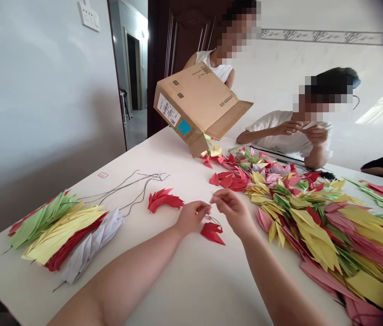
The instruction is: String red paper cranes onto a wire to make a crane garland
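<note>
1. Both forearms were stretched forward over the white table (184, 280), meeting at the fingertips.
2. The left hand (191, 217) was closed in a pinch on a thin wire (204, 207); the right hand (234, 209) was pinched at the same wire, fingers curled.
3. A red folded paper piece (213, 232) was seen just below both hands, resting on the table.
4. Strung paper rows (62, 231) lay well left of the hands, a loose paper heap (313, 213) to their right.
5. Beyond the hands, a cardboard box (198, 106) was tipped over the heap by another person; a white wall stood behind.
</note>
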`<state>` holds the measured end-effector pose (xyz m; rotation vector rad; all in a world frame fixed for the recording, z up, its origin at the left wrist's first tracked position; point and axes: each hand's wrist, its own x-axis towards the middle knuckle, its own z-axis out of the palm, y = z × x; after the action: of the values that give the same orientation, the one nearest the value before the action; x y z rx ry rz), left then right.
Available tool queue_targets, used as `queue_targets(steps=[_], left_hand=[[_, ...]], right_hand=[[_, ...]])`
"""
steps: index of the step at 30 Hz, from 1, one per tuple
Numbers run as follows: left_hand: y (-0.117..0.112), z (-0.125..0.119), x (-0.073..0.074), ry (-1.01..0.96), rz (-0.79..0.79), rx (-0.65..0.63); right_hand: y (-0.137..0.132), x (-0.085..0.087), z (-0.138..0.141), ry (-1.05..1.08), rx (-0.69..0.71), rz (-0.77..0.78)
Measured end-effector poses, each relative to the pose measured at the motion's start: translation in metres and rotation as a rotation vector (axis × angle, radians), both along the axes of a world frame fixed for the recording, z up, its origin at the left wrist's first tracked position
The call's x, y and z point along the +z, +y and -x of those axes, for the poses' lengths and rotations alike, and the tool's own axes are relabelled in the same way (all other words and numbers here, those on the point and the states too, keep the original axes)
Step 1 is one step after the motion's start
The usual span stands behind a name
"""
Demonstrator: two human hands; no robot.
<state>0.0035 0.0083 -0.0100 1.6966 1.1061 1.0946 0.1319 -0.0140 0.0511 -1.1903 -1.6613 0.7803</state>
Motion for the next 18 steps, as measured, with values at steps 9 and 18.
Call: queue_targets(steps=[9,18], left_hand=[[-0.001,0.003,0.009,-0.168,0.156,-0.048],[0.001,0.004,0.009,-0.408,0.285,-0.047]], right_hand=[[0.016,-0.055,-0.047,0.195,-0.221,0.149],[0.025,-0.063,-0.037,0.096,-0.029,0.213]])
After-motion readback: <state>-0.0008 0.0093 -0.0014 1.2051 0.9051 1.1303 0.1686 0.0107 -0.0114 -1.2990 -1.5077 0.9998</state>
